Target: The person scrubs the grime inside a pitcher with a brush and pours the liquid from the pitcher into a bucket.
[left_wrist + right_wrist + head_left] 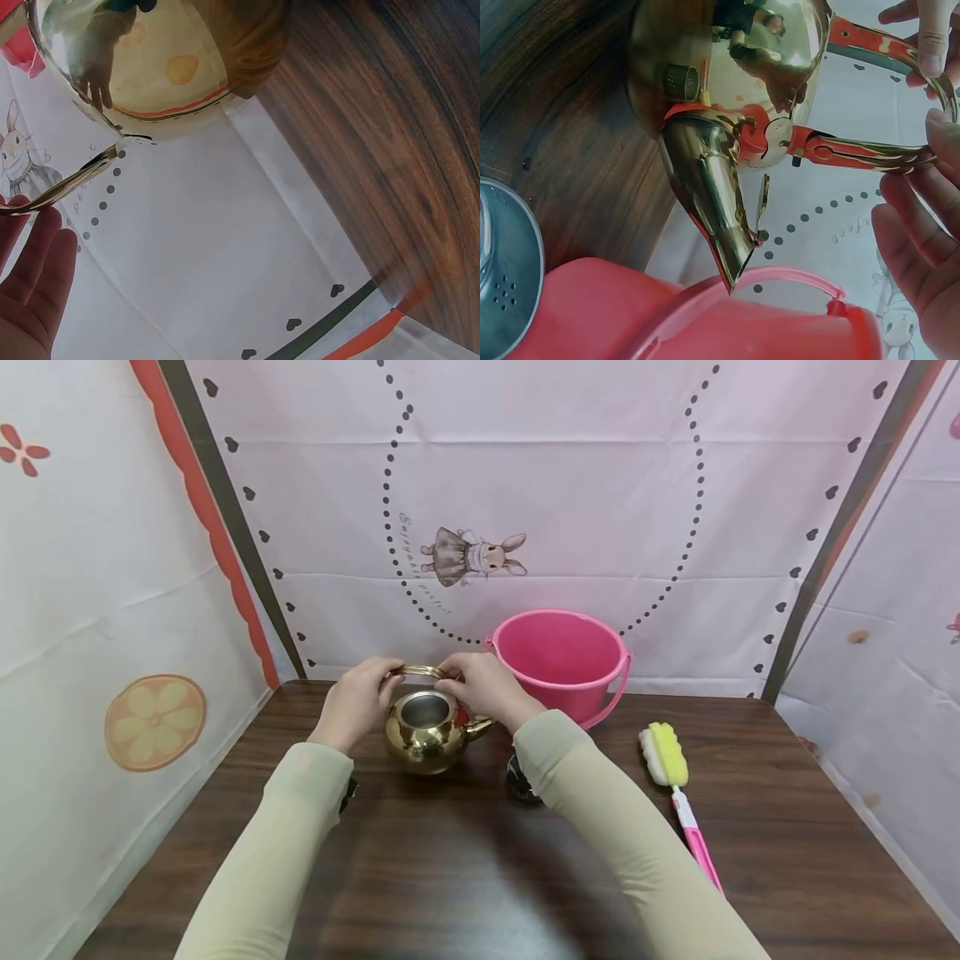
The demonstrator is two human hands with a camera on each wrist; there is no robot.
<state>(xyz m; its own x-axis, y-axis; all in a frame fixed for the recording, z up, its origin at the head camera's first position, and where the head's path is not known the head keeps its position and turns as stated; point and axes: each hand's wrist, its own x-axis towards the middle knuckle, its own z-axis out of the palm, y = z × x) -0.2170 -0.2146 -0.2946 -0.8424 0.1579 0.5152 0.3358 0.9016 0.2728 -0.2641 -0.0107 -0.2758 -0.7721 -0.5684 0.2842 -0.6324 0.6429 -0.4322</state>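
Note:
A shiny gold teapot (425,743) with a round body and its top opening uncovered is between the two hands. Its spout (705,180) points to the right in the head view. My left hand (356,697) holds the left part of the arched handle (64,185) with its fingertips. On the other side, my right hand (483,687) pinches the handle's right part between thumb and fingers. Whether the teapot's base touches the table cannot be told.
A pink bucket (562,693) stands behind the right hand. To the right lies a yellow-and-white sponge brush (666,756) with a pink handle. A metal piece with small holes (510,266) sits near the bucket. A patterned cloth (337,502) hangs behind the wooden table (420,868).

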